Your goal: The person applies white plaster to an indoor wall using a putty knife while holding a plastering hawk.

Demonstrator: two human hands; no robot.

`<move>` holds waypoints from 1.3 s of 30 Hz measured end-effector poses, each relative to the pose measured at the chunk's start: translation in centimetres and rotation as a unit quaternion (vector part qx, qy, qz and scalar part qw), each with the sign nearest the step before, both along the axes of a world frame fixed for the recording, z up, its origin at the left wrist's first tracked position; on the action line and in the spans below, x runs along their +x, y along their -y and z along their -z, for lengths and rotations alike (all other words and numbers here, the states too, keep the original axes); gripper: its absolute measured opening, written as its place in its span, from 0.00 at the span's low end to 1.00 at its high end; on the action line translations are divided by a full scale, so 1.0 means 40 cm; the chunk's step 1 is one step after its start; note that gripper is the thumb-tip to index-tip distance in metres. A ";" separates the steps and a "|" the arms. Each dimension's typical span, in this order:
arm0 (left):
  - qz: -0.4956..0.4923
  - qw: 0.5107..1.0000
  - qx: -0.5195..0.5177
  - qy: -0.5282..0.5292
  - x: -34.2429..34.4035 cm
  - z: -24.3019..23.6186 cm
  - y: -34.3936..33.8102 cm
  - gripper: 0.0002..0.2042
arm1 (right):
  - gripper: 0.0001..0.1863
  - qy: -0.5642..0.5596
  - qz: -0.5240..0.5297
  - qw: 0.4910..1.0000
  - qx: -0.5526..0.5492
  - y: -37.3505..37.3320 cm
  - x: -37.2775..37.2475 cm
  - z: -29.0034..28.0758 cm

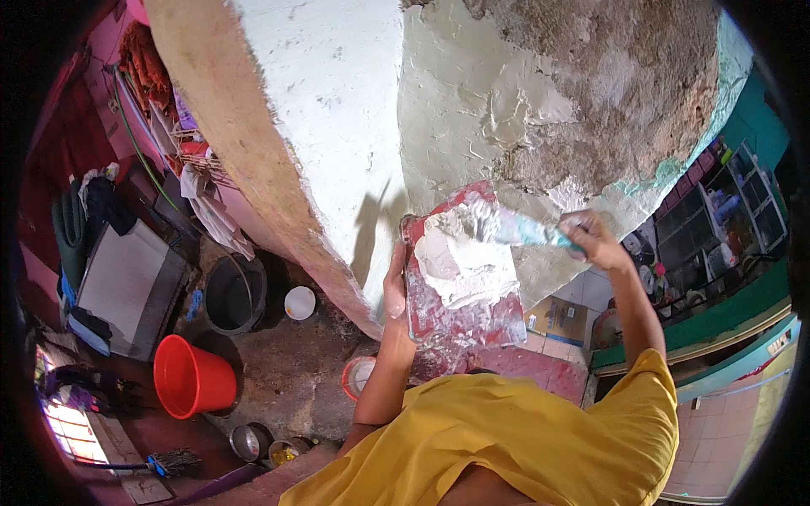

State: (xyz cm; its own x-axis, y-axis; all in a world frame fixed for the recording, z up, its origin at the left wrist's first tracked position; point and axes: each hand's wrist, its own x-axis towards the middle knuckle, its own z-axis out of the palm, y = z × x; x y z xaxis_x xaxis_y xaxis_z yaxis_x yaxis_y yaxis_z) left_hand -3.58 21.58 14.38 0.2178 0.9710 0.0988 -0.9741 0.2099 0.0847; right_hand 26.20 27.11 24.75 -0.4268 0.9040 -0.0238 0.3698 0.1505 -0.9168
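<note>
My left hand (395, 285) grips the left edge of a red plaster board (426, 316), which is smeared with white. A thick heap of white plaster (460, 266) lies across it. In my right hand (593, 238) is a putty knife (521, 229) with a greenish handle, its blade coated in plaster and touching or just over the heap; which of the two I cannot tell. Right beyond the board rises the wall, with damp greyish-white plaster (447, 101) beside a rough brown bare patch (624, 84). A smooth white wall face (337, 93) meets it at a corner.
On the floor at left stand a red bucket (194, 378), a black bucket (234, 295) and a white container (299, 303). Metal pots (250, 441) sit lower down. Flattened cardboard (557, 320) lies at right, near a green-edged counter (675, 341) and a dish rack (742, 202).
</note>
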 end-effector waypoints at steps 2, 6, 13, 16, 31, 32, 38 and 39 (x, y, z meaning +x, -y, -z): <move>-0.001 1.000 0.012 0.018 -0.007 0.001 0.013 0.25 | 0.18 -0.022 -0.019 0.999 -0.019 -0.002 -0.014 0.058; -0.223 0.925 0.098 -0.291 0.005 0.022 0.051 0.26 | 0.20 0.002 -0.025 0.999 -0.048 0.017 0.005 0.097; -0.006 0.998 0.054 0.029 -0.016 -0.010 0.060 0.25 | 0.18 0.062 0.064 0.994 -0.056 0.070 0.087 0.141; -0.024 1.000 -0.007 -0.018 -0.043 -0.023 0.069 0.25 | 0.19 0.132 -0.005 0.989 -0.062 0.074 0.155 0.125; -0.048 0.991 -0.068 -0.108 -0.013 0.040 0.098 0.26 | 0.19 0.559 -0.078 0.549 0.617 -0.046 -0.124 -0.356; -0.042 0.991 -0.072 -0.106 -0.007 0.053 0.095 0.26 | 0.20 0.568 -0.088 0.532 0.622 -0.065 -0.143 -0.375; -0.052 0.992 -0.076 -0.083 0.017 0.075 0.103 0.26 | 0.18 0.579 -0.199 0.430 0.664 -0.138 -0.231 -0.437; -0.053 0.993 -0.076 -0.076 0.020 0.078 0.105 0.26 | 0.17 0.586 -0.207 0.426 0.658 -0.144 -0.237 -0.444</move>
